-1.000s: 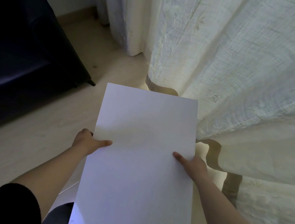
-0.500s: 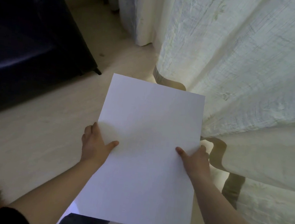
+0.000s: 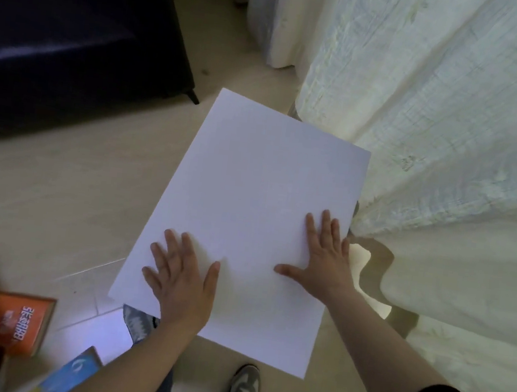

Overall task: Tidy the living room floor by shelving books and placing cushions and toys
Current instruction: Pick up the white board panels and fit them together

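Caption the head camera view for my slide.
Left hand and right hand lie flat on a white sheet beside a curtain, books on the floor.

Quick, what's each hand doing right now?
Left hand: open, fingers spread flat on the white sheet.
Right hand: open, flat on the same sheet.

Plain white book (image 3: pixel 251 195), flat, skewed; orange book (image 3: pixel 15 323), blue book (image 3: pixel 76 371) lower left.
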